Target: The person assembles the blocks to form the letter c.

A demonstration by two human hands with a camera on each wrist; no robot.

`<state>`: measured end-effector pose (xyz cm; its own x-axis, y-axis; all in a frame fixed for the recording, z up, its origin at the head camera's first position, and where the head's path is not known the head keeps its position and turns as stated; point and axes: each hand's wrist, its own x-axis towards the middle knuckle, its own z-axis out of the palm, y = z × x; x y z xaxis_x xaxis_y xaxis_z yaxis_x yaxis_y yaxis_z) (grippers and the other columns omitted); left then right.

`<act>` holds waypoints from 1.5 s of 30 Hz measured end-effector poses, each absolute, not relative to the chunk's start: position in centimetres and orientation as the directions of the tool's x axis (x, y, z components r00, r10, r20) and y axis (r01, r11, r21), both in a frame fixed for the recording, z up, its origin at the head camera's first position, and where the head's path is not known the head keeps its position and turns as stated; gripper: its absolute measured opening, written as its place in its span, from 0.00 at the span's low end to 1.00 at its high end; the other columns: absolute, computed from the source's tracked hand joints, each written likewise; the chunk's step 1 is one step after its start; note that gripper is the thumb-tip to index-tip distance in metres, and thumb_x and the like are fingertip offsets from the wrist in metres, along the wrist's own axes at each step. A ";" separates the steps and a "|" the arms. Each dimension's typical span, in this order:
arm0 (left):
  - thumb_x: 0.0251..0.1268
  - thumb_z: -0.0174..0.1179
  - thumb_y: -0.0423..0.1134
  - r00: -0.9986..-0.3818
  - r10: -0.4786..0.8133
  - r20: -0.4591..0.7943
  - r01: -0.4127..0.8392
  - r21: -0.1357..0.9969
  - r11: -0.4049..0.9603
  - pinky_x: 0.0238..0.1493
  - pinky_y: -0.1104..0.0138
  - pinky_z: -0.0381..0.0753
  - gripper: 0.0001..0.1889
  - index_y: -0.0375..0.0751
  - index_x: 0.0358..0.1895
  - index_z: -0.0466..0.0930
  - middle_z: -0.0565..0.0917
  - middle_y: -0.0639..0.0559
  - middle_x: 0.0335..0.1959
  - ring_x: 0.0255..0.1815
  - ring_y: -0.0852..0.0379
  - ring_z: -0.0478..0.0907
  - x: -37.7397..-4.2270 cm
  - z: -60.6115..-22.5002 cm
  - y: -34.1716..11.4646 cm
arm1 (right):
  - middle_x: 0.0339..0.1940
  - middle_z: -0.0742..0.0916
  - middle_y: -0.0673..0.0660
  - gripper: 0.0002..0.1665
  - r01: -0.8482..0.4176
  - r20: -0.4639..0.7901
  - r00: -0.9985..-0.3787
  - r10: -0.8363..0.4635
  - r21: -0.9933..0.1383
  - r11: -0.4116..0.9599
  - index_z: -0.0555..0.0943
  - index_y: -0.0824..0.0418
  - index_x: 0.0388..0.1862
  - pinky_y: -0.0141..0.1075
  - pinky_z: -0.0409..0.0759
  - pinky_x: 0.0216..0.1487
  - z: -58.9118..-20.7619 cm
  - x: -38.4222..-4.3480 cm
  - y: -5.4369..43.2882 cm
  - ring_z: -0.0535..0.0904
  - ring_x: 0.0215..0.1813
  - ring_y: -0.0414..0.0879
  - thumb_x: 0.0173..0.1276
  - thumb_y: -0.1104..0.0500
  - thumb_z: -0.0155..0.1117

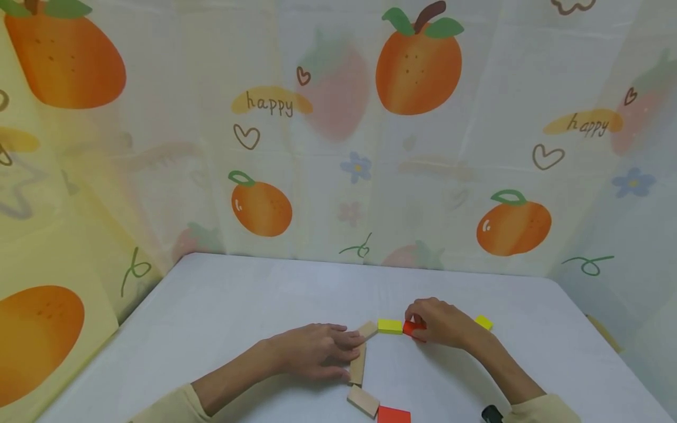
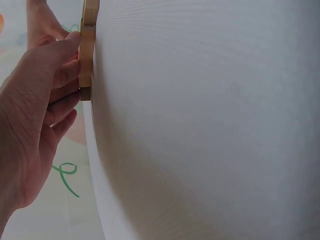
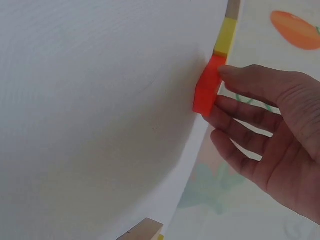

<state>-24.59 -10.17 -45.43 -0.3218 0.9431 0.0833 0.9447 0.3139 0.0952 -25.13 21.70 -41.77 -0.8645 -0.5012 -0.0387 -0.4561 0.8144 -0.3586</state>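
Note:
My left hand [image 1: 319, 352] lies with fingers extended over the plain wooden blocks; its fingertips touch the long block [image 1: 358, 367] and the short tilted one [image 1: 367, 330] above it. In the left wrist view, the thumb and fingers rest along the blocks' edge [image 2: 86, 60]. My right hand [image 1: 436, 320] pinches a red block [image 3: 207, 87] between thumb and fingers, with its end right at a yellow block [image 1: 389, 326]. Part of the red block is hidden by the fingers in the head view. Together the blocks form a bent line on the white table.
Nearer me, another wooden block [image 1: 363, 401] and a larger red block [image 1: 394, 415] continue the line. Beyond the right wrist lies a yellow block [image 1: 483, 322], partly covered. A wooden block [image 3: 145, 230] shows low in the right wrist view. A fruit-print curtain [image 1: 317, 176] hangs behind the table.

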 end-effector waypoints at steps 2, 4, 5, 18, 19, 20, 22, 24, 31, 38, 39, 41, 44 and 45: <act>0.80 0.56 0.56 -0.323 0.943 0.082 0.944 0.091 0.316 0.77 0.60 0.75 0.26 0.46 0.70 0.79 0.77 0.53 0.74 0.77 0.59 0.74 -24.6 -45.5 -10.2 | 0.35 0.84 0.47 0.13 -0.448 -0.046 -0.867 -0.495 -0.363 0.817 0.87 0.56 0.45 0.25 0.82 0.37 -41.8 -25.1 21.7 0.75 0.37 0.39 0.63 0.61 0.78; 0.80 0.55 0.56 -0.331 0.940 0.079 0.942 0.093 0.324 0.77 0.60 0.75 0.26 0.47 0.70 0.79 0.77 0.53 0.74 0.77 0.59 0.74 -24.6 -45.5 -10.2 | 0.34 0.83 0.47 0.13 -0.433 -0.053 -0.874 -0.484 -0.368 0.823 0.86 0.55 0.46 0.25 0.80 0.36 -41.8 -25.2 21.7 0.74 0.37 0.39 0.63 0.61 0.78; 0.80 0.55 0.56 -0.334 0.939 0.079 0.941 0.093 0.327 0.77 0.60 0.75 0.26 0.47 0.70 0.79 0.77 0.53 0.75 0.77 0.59 0.74 -24.5 -45.5 -10.2 | 0.33 0.83 0.46 0.13 -0.427 -0.056 -0.876 -0.478 -0.369 0.826 0.86 0.55 0.46 0.24 0.79 0.35 -41.8 -25.2 21.7 0.74 0.37 0.39 0.64 0.60 0.78; 0.80 0.56 0.56 -0.322 0.943 0.084 0.945 0.086 0.315 0.77 0.60 0.75 0.25 0.46 0.70 0.79 0.78 0.52 0.74 0.77 0.59 0.74 -24.4 -45.2 -10.4 | 0.33 0.83 0.46 0.12 -0.469 -0.043 -0.853 -0.520 -0.374 0.800 0.86 0.55 0.46 0.24 0.80 0.36 -42.0 -25.4 21.8 0.74 0.36 0.38 0.65 0.60 0.77; 0.80 0.56 0.55 -0.319 0.944 0.086 0.946 0.086 0.312 0.77 0.60 0.75 0.25 0.45 0.69 0.79 0.78 0.52 0.74 0.77 0.59 0.74 -24.4 -45.2 -10.4 | 0.33 0.83 0.46 0.12 -0.474 -0.042 -0.851 -0.524 -0.370 0.799 0.86 0.56 0.46 0.24 0.79 0.35 -42.0 -25.4 21.8 0.74 0.36 0.38 0.65 0.60 0.77; 0.80 0.56 0.55 -0.318 0.944 0.088 0.947 0.086 0.310 0.77 0.61 0.75 0.25 0.45 0.69 0.79 0.78 0.51 0.74 0.77 0.59 0.74 -24.4 -45.2 -10.4 | 0.33 0.83 0.46 0.12 -0.472 -0.044 -0.851 -0.523 -0.370 0.800 0.86 0.56 0.46 0.24 0.79 0.35 -42.0 -25.4 21.8 0.74 0.36 0.38 0.65 0.60 0.77; 0.80 0.56 0.55 -0.314 0.945 0.093 0.948 0.083 0.307 0.77 0.61 0.75 0.25 0.45 0.69 0.80 0.78 0.51 0.74 0.77 0.59 0.75 -24.4 -45.2 -10.3 | 0.33 0.83 0.46 0.12 -0.467 -0.050 -0.854 -0.518 -0.368 0.804 0.86 0.56 0.47 0.24 0.79 0.35 -42.1 -25.4 21.8 0.74 0.36 0.38 0.65 0.60 0.77; 0.80 0.56 0.55 -0.313 0.945 0.096 0.948 0.086 0.305 0.77 0.61 0.75 0.25 0.45 0.69 0.80 0.78 0.51 0.74 0.77 0.59 0.75 -24.4 -45.3 -10.3 | 0.33 0.83 0.46 0.13 -0.468 -0.054 -0.853 -0.520 -0.365 0.805 0.86 0.56 0.47 0.25 0.78 0.35 -42.1 -25.4 21.8 0.74 0.36 0.39 0.65 0.60 0.77; 0.79 0.57 0.55 -0.317 0.944 0.092 0.947 0.075 0.311 0.78 0.62 0.74 0.25 0.46 0.69 0.80 0.78 0.52 0.74 0.77 0.59 0.74 -24.4 -45.4 -10.2 | 0.32 0.82 0.46 0.15 -0.448 -0.062 -0.863 -0.502 -0.363 0.817 0.85 0.56 0.50 0.24 0.78 0.34 -41.9 -25.3 21.8 0.74 0.35 0.38 0.65 0.58 0.77; 0.80 0.56 0.55 -0.321 0.944 0.083 0.946 0.079 0.315 0.77 0.61 0.75 0.25 0.46 0.69 0.80 0.78 0.52 0.74 0.77 0.59 0.74 -24.4 -45.2 -10.3 | 0.31 0.80 0.47 0.14 -0.344 -0.092 -0.911 -0.401 -0.368 0.864 0.86 0.55 0.51 0.28 0.76 0.33 -41.1 -24.7 21.8 0.74 0.36 0.41 0.67 0.59 0.74; 0.80 0.56 0.55 -0.320 0.944 0.082 0.946 0.078 0.314 0.77 0.61 0.75 0.25 0.46 0.69 0.80 0.78 0.52 0.74 0.77 0.59 0.74 -24.4 -45.2 -10.3 | 0.31 0.80 0.47 0.14 -0.342 -0.090 -0.913 -0.398 -0.363 0.867 0.85 0.54 0.51 0.28 0.76 0.33 -40.9 -24.6 21.9 0.74 0.36 0.41 0.67 0.59 0.74; 0.80 0.56 0.55 -0.319 0.944 0.081 0.946 0.077 0.313 0.78 0.61 0.75 0.25 0.46 0.69 0.80 0.77 0.52 0.74 0.77 0.59 0.74 -24.4 -45.2 -10.3 | 0.32 0.80 0.47 0.14 -0.344 -0.086 -0.914 -0.396 -0.351 0.871 0.85 0.54 0.52 0.28 0.76 0.34 -40.7 -24.4 22.4 0.73 0.36 0.41 0.68 0.58 0.73; 0.80 0.56 0.55 -0.318 0.944 0.083 0.947 0.079 0.312 0.78 0.61 0.74 0.25 0.45 0.69 0.80 0.78 0.51 0.74 0.77 0.59 0.74 -24.3 -45.2 -10.3 | 0.33 0.80 0.46 0.15 -0.361 -0.069 -0.913 -0.403 -0.327 0.874 0.85 0.54 0.53 0.28 0.76 0.35 -40.3 -24.0 23.3 0.74 0.37 0.40 0.68 0.57 0.74; 0.80 0.56 0.55 -0.318 0.944 0.085 0.947 0.081 0.312 0.78 0.61 0.74 0.25 0.45 0.69 0.80 0.78 0.51 0.74 0.77 0.59 0.74 -24.3 -45.2 -10.3 | 0.33 0.81 0.45 0.15 -0.367 -0.061 -0.912 -0.406 -0.322 0.873 0.85 0.55 0.53 0.28 0.77 0.35 -40.1 -23.9 23.7 0.74 0.38 0.40 0.68 0.56 0.74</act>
